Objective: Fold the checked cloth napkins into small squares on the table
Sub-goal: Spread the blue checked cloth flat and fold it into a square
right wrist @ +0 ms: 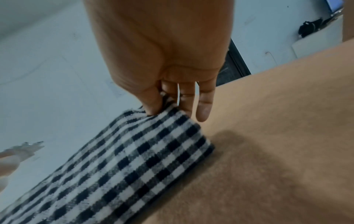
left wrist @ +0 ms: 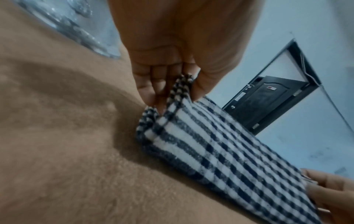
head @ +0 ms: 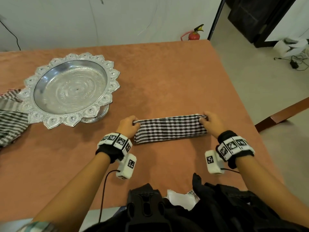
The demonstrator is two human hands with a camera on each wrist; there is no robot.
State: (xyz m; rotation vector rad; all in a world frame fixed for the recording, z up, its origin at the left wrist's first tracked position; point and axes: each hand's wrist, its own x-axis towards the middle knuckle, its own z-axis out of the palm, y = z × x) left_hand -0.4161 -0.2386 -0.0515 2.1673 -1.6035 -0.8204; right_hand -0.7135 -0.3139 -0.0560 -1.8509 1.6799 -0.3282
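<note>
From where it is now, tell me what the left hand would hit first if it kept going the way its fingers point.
The left hand pinches the napkin, fingers pointing at the bare table; beyond that, probably nothing.

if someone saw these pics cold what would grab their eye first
Likely the checked napkin, folded into a long strip on the brown table, with the left hand and right hand pinching its far corners. Next, the ornate silver tray, standing empty to the left, with more checked cloth bunched at the table's left edge.
</note>
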